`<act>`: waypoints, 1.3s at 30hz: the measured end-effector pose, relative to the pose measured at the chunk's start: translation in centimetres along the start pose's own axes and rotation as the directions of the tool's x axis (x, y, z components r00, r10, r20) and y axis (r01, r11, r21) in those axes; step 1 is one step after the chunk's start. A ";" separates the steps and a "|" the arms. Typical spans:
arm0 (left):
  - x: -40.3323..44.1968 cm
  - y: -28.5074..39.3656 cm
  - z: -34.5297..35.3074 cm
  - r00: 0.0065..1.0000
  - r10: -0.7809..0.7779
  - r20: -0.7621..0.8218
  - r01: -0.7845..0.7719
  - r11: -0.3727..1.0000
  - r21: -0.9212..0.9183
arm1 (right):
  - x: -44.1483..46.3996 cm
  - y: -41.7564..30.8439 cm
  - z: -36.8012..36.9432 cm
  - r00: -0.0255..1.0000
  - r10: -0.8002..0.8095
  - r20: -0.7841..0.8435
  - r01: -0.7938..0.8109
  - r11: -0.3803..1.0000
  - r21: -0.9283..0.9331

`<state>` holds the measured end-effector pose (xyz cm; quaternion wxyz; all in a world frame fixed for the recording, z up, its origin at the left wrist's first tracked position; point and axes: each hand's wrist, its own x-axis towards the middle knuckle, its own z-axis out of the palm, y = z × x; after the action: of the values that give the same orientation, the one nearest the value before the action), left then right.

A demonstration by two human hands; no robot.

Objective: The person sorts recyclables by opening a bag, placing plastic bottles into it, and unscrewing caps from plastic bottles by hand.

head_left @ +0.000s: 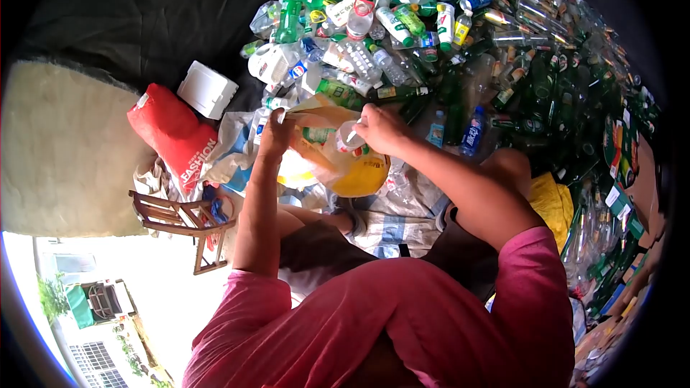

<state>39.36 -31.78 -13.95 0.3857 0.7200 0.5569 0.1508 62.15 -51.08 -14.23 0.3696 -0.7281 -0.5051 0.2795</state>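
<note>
My left hand [275,136] is closed on the rim of a yellow and white plastic bag [363,174], which hangs with its mouth open in front of my knees. At the right side of that mouth, my right hand [381,129] pinches a clear plastic container [348,137], perhaps a cup or the end of a bottle; its exact kind is unclear. Inside the bag, something with a green label [316,134] shows partly. The lower contents are hidden by the bag's wall.
Beyond the bag rises a big heap of plastic bottles [392,25], with green glass bottles [550,90] at right. A red bag [172,133], a white foam box [207,90] and a wooden stool [180,217] are on the left. Woven sacking [392,233] lies below; flattened cardboard [643,179] stands far right.
</note>
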 end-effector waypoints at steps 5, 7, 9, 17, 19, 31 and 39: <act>-0.1 0.1 0.1 0.990 0.127 -0.068 -0.124 0.991 0.043 | 1.0 -1.0 6.7 0.995 -0.033 -0.091 0.041 0.995 0.086; 1.4 -1.3 0.8 0.939 0.344 -0.007 -0.341 0.933 0.115 | 2.0 -0.7 10.0 0.994 0.053 -0.093 -0.043 0.993 0.108; 0.1 1.4 1.5 0.956 0.282 0.086 -0.270 0.955 -0.123 | 2.8 -0.8 11.9 0.989 0.069 -0.133 -0.058 0.995 0.082; -3.1 6.3 0.8 0.876 0.482 0.033 -0.483 0.874 0.060 | 7.8 3.7 20.1 0.983 0.162 -0.086 -0.116 0.914 0.388; -1.0 4.3 0.7 0.891 0.448 -0.074 -0.435 0.889 0.147 | 7.0 2.3 17.2 0.990 0.101 0.097 -0.113 0.985 0.132; 0.2 4.3 -5.4 0.780 0.374 -0.502 -0.300 0.927 0.225 | 4.9 4.6 -7.2 0.986 0.113 0.121 -0.096 0.985 -0.142; 3.8 -0.3 0.7 0.971 0.233 0.050 -0.232 0.873 0.429 | 0.7 20.3 -6.9 0.615 0.769 0.174 -0.754 0.638 -0.154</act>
<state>40.93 -28.51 -15.42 0.1951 0.8488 0.4864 0.0700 78.51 -56.56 -27.00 0.1326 -0.8489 -0.1955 0.4728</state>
